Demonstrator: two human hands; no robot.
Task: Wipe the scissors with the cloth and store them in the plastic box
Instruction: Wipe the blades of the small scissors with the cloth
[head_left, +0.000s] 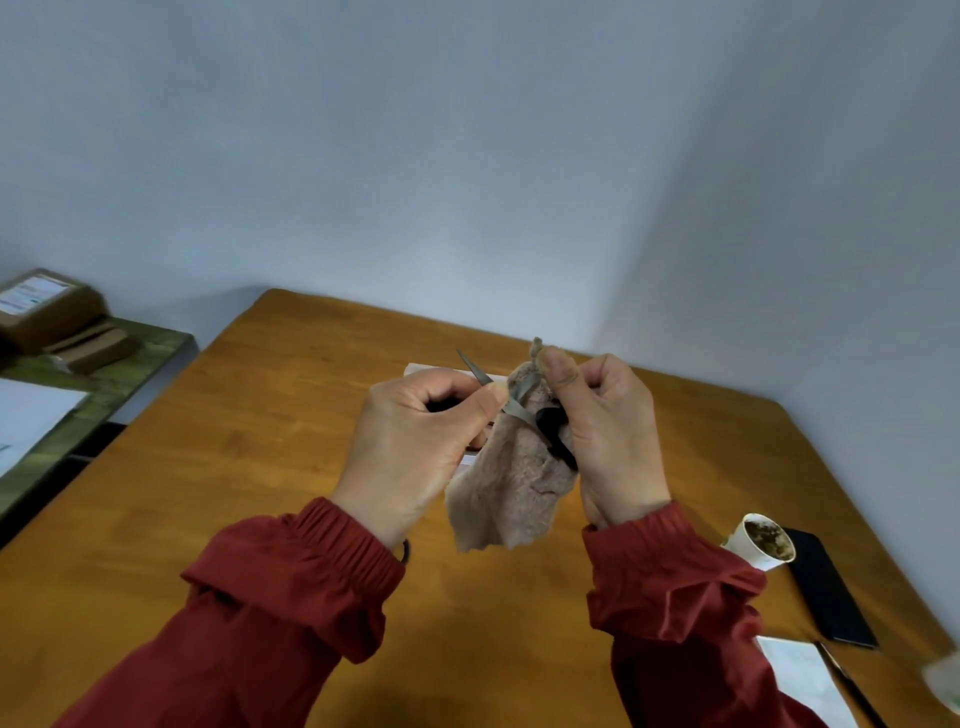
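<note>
Both hands are raised over the wooden table (260, 467). My left hand (410, 447) grips one black handle of the scissors (511, 408), which are spread open. One grey blade points up and to the left, and the other lies against the cloth. My right hand (608, 436) pinches the beige cloth (511, 493) round that blade with thumb and fingers. The second black handle sits by its palm. The cloth hangs down between the hands. A pale plastic box (431, 370) lies on the table behind the hands, mostly hidden.
A paper cup (766, 540) with brown contents, a black phone (828, 592), a sheet of paper (805, 680) and a pen (854, 693) lie at the table's right. A green side table (130, 364) on the left carries cardboard boxes (47, 306). Walls close the back and right.
</note>
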